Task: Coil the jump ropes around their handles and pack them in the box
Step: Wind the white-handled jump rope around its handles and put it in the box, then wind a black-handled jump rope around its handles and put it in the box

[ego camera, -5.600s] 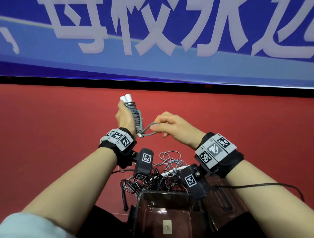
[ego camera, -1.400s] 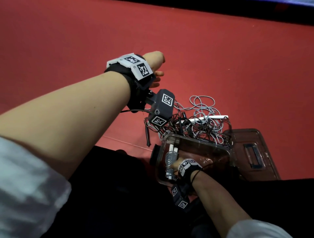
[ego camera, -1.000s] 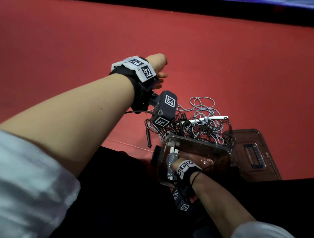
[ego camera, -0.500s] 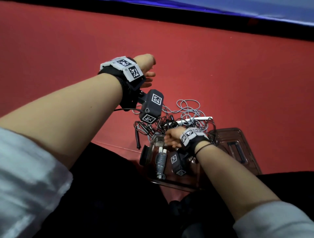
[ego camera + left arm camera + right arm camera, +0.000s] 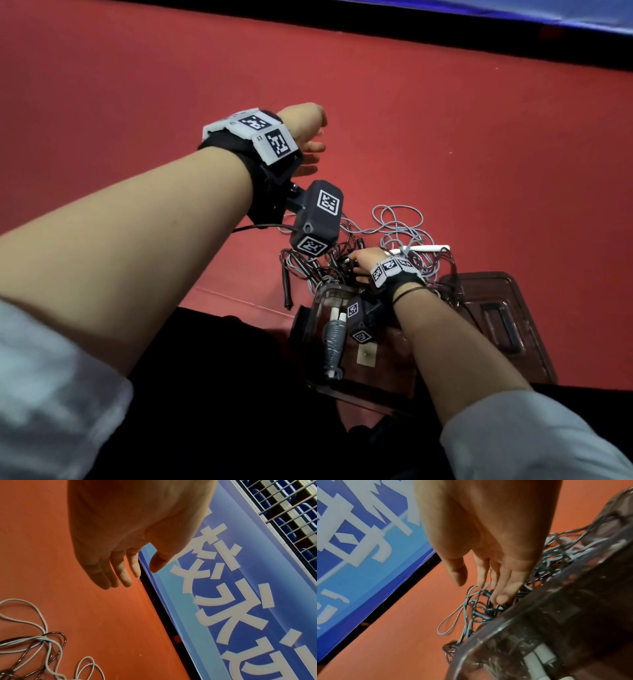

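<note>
Left hand: I see my left hand [image 5: 305, 137] raised over the red floor [image 5: 445, 120], far left of the rope pile; the fingers [image 5: 109, 573] are straight and relaxed, the thumb apart from them, nothing held.
Loose ropes: a tangled pile of jump ropes [image 5: 387, 246], grey and black cords mixed, lies on the floor just beyond the far edge of the box; a white handle [image 5: 428, 247] shows at its far right side, a black handle [image 5: 286, 284] hangs out on its left.
Coiled rope: one coiled jump rope [image 5: 334, 339], grey cord wrapped round white handles, lies inside the box along its left wall.
Box: the clear brown box [image 5: 363, 383] sits open on the floor near me, between my arms.
Right hand: my right hand [image 5: 364, 263] is down on the near part of the pile, past the box's far rim; from the wrist camera the fingers [image 5: 503, 591] are extended and dip among the cords, thumb held apart. I cannot tell whether the fingertips pinch a cord.
Lid: the lid [image 5: 496, 318] lies flat on the floor just right of the box.
Banner: a blue banner [image 5: 240, 601] with white characters runs along the far edge of the floor.
</note>
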A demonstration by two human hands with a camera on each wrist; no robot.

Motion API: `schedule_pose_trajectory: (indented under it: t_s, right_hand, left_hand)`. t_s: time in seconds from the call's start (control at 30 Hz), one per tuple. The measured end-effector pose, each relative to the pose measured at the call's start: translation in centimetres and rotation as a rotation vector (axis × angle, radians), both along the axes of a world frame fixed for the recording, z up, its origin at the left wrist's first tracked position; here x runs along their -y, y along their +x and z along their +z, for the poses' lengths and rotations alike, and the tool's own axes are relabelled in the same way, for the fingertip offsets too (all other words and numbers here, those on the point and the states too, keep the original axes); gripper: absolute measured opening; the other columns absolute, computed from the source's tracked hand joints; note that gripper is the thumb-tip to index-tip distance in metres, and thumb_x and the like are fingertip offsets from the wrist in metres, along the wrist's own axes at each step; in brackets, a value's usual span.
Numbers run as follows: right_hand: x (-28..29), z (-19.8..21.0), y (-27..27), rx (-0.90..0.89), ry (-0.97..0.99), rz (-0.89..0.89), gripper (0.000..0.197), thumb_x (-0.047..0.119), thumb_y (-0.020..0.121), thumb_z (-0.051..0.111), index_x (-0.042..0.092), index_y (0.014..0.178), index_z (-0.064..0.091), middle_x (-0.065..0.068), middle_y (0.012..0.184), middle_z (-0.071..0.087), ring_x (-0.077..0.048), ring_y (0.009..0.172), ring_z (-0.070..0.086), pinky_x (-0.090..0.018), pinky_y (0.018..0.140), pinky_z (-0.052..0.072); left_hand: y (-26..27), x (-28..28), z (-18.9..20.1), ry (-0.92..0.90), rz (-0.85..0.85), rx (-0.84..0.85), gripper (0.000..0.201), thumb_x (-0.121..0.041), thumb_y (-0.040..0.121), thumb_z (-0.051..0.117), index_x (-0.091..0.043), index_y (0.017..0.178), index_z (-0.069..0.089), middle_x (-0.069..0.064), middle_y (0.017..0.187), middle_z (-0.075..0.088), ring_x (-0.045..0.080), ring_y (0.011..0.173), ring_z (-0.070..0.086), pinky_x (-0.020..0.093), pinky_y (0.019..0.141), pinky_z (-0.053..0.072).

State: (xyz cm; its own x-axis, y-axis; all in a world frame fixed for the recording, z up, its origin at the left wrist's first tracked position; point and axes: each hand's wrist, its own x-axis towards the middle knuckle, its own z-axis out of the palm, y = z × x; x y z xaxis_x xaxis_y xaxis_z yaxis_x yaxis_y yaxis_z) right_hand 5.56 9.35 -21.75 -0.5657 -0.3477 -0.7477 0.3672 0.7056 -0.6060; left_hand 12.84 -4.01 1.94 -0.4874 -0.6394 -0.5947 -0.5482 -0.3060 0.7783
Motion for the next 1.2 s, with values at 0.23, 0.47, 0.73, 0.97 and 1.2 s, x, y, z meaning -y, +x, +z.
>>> schedule_pose_trajectory:
  t_s: [0.23,0.47,0.73,0.97,1.2]
  right_hand:
    - [4.1,-3.4,-1.2,-0.147,0.069,0.207,0.057,0.017,0.074,0.073,0.005,0.126,0.055,-0.012,0.108,0.065,-0.028,0.09,0.065,-0.035,0.077,0.055]
    - [4.4,-4.3,-1.2,-0.311,0.23,0.526,0.035,0.031,0.072,0.075,0.01,0.099,0.07,-0.011,0.102,0.069,-0.031,0.096,0.065,-0.036,0.091,0.052]
    - [5.2,-4.6,0.2,-0.397,0.269,0.71,0.033,0.035,0.077,0.069,0.009,0.097,0.07,-0.011,0.095,0.069,-0.029,0.086,0.065,-0.029,0.076,0.053]
    - [1.7,-1.5,-1.4,-0.703,0.206,0.637,0.032,0.023,0.1,0.04,0.001,0.122,0.05,-0.022,0.119,0.06,-0.037,0.109,0.058,-0.038,0.085,0.046]
    - [-0.8,9.4,-3.1,-0.984,-0.149,0.365,0.024,0.024,0.101,0.038,0.006,0.094,0.054,-0.012,0.092,0.058,-0.032,0.089,0.056,-0.037,0.074,0.04]
  left_hand:
    - [1.2,2.6,-1.1,0.046,0.096,0.033,0.016,-0.028,0.095,0.046,-0.017,0.087,0.053,0.001,0.078,0.055,0.016,0.069,0.05,0.026,0.066,0.045]
    - [2.1,3.6,-2.1,0.037,0.133,0.086,0.016,-0.026,0.094,0.047,-0.017,0.085,0.056,0.001,0.082,0.058,0.017,0.075,0.053,0.027,0.069,0.047]
    - [2.4,4.0,-2.2,0.049,0.136,0.072,0.019,-0.027,0.096,0.047,-0.017,0.081,0.056,0.0,0.078,0.057,0.015,0.072,0.051,0.025,0.068,0.047]
    - [2.3,3.4,-0.1,-0.012,0.085,0.042,0.021,-0.025,0.095,0.044,-0.018,0.077,0.053,-0.001,0.074,0.054,0.015,0.066,0.047,0.025,0.068,0.044]
    - [3.2,2.0,3.2,-0.044,0.071,-0.109,0.014,-0.021,0.094,0.042,-0.018,0.082,0.05,-0.001,0.071,0.049,0.014,0.058,0.042,0.025,0.065,0.039]
